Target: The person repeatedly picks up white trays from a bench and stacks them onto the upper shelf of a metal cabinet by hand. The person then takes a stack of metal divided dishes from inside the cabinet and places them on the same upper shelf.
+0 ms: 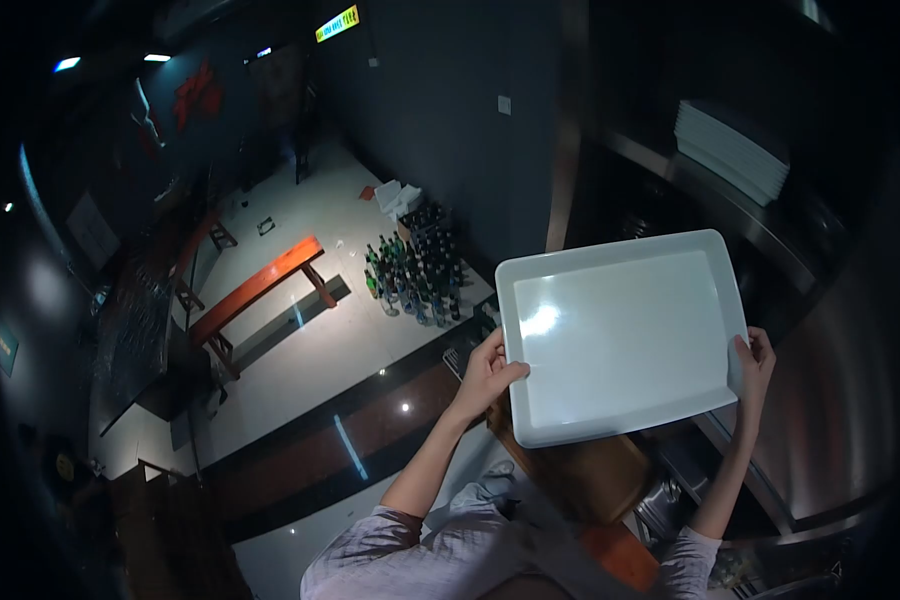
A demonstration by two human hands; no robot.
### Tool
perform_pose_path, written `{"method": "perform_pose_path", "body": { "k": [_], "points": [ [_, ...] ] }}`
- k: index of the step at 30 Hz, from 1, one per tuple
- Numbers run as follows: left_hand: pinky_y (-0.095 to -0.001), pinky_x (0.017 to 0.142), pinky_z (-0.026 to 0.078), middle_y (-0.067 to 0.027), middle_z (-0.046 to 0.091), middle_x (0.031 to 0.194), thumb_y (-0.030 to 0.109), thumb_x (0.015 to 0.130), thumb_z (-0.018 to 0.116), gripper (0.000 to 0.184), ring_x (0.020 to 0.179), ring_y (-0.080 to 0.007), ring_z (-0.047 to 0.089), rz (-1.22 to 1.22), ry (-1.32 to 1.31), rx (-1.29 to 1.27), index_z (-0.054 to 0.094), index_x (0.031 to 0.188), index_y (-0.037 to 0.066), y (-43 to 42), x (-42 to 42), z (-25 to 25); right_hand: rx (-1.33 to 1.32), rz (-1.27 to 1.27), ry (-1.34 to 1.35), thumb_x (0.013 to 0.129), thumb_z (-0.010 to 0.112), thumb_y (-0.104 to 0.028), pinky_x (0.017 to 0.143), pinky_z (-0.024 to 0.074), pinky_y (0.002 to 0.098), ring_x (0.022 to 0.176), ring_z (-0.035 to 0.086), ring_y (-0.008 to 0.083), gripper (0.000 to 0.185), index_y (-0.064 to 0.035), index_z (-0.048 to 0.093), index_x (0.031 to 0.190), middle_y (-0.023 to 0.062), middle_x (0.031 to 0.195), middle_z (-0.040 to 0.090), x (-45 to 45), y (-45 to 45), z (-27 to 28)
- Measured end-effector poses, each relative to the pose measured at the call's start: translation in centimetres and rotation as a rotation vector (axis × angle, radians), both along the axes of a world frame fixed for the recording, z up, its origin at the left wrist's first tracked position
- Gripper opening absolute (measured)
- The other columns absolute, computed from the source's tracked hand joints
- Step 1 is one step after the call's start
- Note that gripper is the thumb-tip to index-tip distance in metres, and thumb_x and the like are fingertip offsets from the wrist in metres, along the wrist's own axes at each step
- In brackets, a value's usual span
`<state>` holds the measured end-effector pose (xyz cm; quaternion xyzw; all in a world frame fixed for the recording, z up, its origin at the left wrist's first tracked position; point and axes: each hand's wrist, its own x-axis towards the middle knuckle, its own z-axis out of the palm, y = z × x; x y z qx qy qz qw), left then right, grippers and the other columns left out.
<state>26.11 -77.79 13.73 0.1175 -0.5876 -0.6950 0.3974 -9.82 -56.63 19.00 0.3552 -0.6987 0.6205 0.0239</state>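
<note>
A white rectangular tray [620,335] with raised sides is held up in front of me, its inside facing me and a bright glare at the upper left. My left hand [489,375] grips its left side, thumb over the rim. On the opposite short side, my right hand [757,362] is closed on the rim with the thumb inside. The fingers behind the tray are partly hidden. Nothing lies in the tray.
A stack of white trays [732,152] sits on a metal shelf at upper right. Many bottles [415,265] stand on the floor by the wall. An orange wooden bench [260,285] is at left. A brown wooden surface [595,480] lies below the tray.
</note>
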Motion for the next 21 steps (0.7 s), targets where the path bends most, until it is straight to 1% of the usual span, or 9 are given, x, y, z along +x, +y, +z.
{"method": "perform_pose_path", "body": {
  "k": [5,8,10,12,14,15,17,19,21],
  "points": [
    [-0.0222,0.080,0.049,-0.0053,0.065,0.102,0.003,0.091,0.059,0.029,0.090,-0.0069,0.061,-0.095,-0.014,0.048,0.056,0.119,-0.003,-7.6,-4.5,2.6,-0.010,0.012,0.108,0.087,0.063,-0.014,0.070,0.0372,0.0213,0.076,0.050,0.0072,0.015,-0.0001,0.059,0.091,-0.0005,0.079,0.055,-4.9,-4.7,4.7],
    [-0.0232,0.080,0.050,-0.0063,0.066,0.102,0.002,0.091,0.058,0.027,0.090,-0.0078,0.062,-0.187,-0.095,0.063,0.057,0.118,-0.004,-9.8,-7.1,4.0,0.017,-0.056,0.232,0.088,0.064,-0.018,0.067,0.0336,0.0209,0.072,0.044,0.0053,0.017,-0.0021,0.057,0.086,-0.0032,0.076,0.047,-6.3,-6.3,8.8],
    [-0.0242,0.079,0.050,-0.0072,0.066,0.102,0.002,0.091,0.058,0.027,0.090,-0.0093,0.062,-0.120,0.098,0.042,0.056,0.117,-0.005,-10.2,-9.6,3.8,0.075,-0.114,0.311,0.089,0.063,-0.020,0.064,0.0316,0.0211,0.070,0.041,0.0043,0.019,-0.0037,0.056,0.085,-0.0045,0.074,0.044,-7.5,-7.2,10.9],
    [-0.0241,0.079,0.050,-0.0085,0.065,0.102,0.000,0.091,0.057,0.027,0.090,-0.0107,0.062,-0.122,0.153,0.061,0.055,0.117,-0.007,-9.7,-11.0,3.8,0.093,-0.070,0.299,0.090,0.063,-0.022,0.062,0.0317,0.0213,0.067,0.040,0.0040,0.021,-0.0042,0.055,0.084,-0.0057,0.071,0.043,-7.4,-8.2,13.8],
    [-0.0234,0.078,0.049,-0.0095,0.065,0.101,-0.001,0.090,0.057,0.026,0.089,-0.0103,0.061,-0.089,0.210,0.101,0.055,0.115,-0.009,-9.0,-12.3,4.1,0.079,-0.073,0.321,0.091,0.062,-0.026,0.064,0.0355,0.0210,0.068,0.045,0.0055,0.024,-0.0041,0.059,0.084,-0.0031,0.071,0.049,-8.8,-9.1,15.4],
    [-0.0230,0.076,0.049,-0.0095,0.065,0.099,-0.002,0.089,0.056,0.022,0.086,-0.0099,0.061,-0.009,0.242,0.109,0.056,0.110,-0.010,-8.4,-13.2,4.4,0.077,-0.076,0.363,0.092,0.062,-0.029,0.066,0.0372,0.0215,0.069,0.047,0.0063,0.026,-0.0041,0.062,0.085,-0.0014,0.072,0.052,-9.6,-9.3,16.1],
    [-0.0232,0.076,0.048,-0.0085,0.066,0.096,-0.001,0.088,0.056,0.019,0.083,-0.0106,0.062,0.032,0.262,0.132,0.059,0.105,-0.007,-7.8,-14.5,4.5,0.072,-0.130,0.347,0.093,0.059,-0.036,0.070,0.0398,0.0240,0.072,0.049,0.0088,0.032,-0.0049,0.067,0.089,0.0017,0.074,0.056,-10.1,-9.6,17.7],
    [-0.0208,0.068,0.045,-0.0036,0.064,0.085,0.002,0.089,0.055,0.012,0.074,-0.0063,0.058,0.056,0.268,0.164,0.058,0.098,-0.004,-6.7,-15.8,5.7,0.101,-0.203,0.328,0.094,0.056,-0.042,0.074,0.0415,0.0259,0.076,0.052,0.0111,0.041,-0.0040,0.070,0.092,0.0034,0.078,0.060,-10.8,-10.3,19.0],
    [-0.0183,0.057,0.042,-0.0014,0.061,0.081,0.004,0.090,0.054,0.011,0.066,-0.0030,0.054,0.051,0.292,0.169,0.058,0.096,-0.003,-6.7,-17.5,5.8,-0.079,-0.153,0.229,0.095,0.054,-0.046,0.078,0.0432,0.0261,0.080,0.056,0.0127,0.047,-0.0016,0.071,0.093,0.0049,0.083,0.064,-11.4,-11.7,19.8]
  ]
}}
